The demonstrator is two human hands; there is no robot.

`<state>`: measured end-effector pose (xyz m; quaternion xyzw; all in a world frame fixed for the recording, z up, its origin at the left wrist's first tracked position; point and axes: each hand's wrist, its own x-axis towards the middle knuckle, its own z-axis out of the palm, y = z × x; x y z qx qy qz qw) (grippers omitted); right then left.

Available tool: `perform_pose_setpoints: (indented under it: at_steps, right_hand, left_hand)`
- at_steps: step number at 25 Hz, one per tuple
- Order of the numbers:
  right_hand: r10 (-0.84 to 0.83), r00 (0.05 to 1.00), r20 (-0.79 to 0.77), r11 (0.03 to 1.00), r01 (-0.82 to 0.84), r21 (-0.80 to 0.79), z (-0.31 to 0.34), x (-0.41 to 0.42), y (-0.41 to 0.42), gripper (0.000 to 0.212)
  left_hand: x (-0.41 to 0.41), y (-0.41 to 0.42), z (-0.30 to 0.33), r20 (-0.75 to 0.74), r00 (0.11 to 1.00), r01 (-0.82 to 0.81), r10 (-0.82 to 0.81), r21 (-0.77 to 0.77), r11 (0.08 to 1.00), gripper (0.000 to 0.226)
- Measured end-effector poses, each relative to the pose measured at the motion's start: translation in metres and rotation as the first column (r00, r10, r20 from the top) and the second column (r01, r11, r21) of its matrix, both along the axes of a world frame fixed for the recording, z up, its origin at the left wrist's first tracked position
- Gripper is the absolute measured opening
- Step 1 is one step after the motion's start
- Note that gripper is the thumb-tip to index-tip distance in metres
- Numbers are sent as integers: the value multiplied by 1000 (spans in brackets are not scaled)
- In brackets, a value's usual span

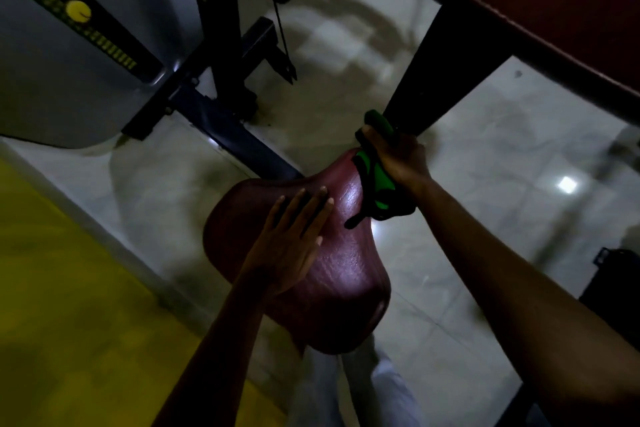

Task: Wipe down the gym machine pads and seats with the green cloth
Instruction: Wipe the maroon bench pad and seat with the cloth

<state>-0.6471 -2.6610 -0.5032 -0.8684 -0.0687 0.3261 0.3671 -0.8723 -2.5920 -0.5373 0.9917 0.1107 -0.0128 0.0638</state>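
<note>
A dark red padded seat (343,267) of the gym machine fills the middle of the head view. My left hand (291,239) lies flat on its left half, fingers spread and holding nothing. My right hand (398,156) grips the green cloth with black edging (375,180), bunched against the narrow far end of the seat. Part of the cloth sticks out above my fist by the black post.
A long red pad (540,0) on a black post (443,73) runs across the upper right. The grey weight-stack cover with a yellow pin (79,10) and the dark frame bars (228,128) stand at upper left. Glossy pale floor tiles surround the seat; a yellow mat (62,305) lies at left.
</note>
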Motion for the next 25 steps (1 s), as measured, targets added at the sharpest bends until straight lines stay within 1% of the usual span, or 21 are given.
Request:
perform_pose_setpoints:
  at_steps: [2, 4, 7, 9, 10, 12, 13, 15, 16, 18, 19, 20, 21, 23, 25]
  right_hand:
    - [-105, 994, -43, 992, 107, 60, 2, -10, -11, 35]
    - [-194, 978, -80, 973, 202, 110, -1, -34, -37, 36]
    - [-155, 974, -166, 985, 166, 54, -6, -66, -66, 31]
    - [-177, 971, -161, 981, 187, 46, -14, -63, -63, 30]
    - [-240, 960, -141, 966, 250, 58, -14, -59, -57, 31]
    - [-392, 911, -132, 903, 408, 137, -9, -48, -41, 34]
    - [-429, 895, -118, 880, 444, 168, -6, -47, -33, 35]
    - [-422, 904, -71, 896, 427, 120, 1, -60, -27, 33]
    - [-419, 907, -51, 901, 422, 101, 3, -69, -28, 29]
    - [-418, 906, -74, 905, 422, 54, 7, -82, -35, 18]
    - [-415, 905, -94, 907, 419, 29, 8, -84, -39, 16]
    - [-409, 907, -104, 911, 412, 12, 7, -82, -41, 16]
    - [-406, 908, -103, 912, 409, 7, 3, -79, -40, 17]
    - [-431, 900, -69, 902, 432, 9, -6, -74, -35, 24]
    - [-464, 885, -27, 885, 465, 26, -13, -77, -37, 30]
  left_hand:
    - [3, 4, 1, 12, 999, 45, -44, -31, 999, 57]
    - [3, 5, 2, 14, 999, 49, -48, -42, 998, 57]
    - [1, 11, 1, -11, 997, 74, -75, -55, 996, 58]
    - [5, 16, 0, 4, 995, 97, -97, -78, 992, 60]
    - [7, 20, 0, 11, 992, 123, -123, -111, 986, 61]
    - [10, 31, 5, 10, 981, 193, -195, -173, 966, 61]
    - [15, 39, 7, 14, 968, 248, -249, -169, 954, 60]
    - [25, 52, 14, 14, 935, 351, -354, -155, 923, 60]
    - [28, 56, 21, -16, 916, 391, -400, -180, 903, 61]
    - [34, 60, 30, -88, 877, 451, -472, -182, 874, 63]
    - [40, 60, 29, -125, 860, 466, -495, -201, 862, 63]
    - [44, 62, 27, -146, 843, 485, -517, -205, 850, 63]
    - [46, 64, 24, -135, 826, 519, -548, -198, 831, 65]
    - [48, 68, 14, -79, 801, 573, -593, -189, 798, 70]
    - [46, 73, 15, -87, 776, 606, -624, -171, 777, 70]
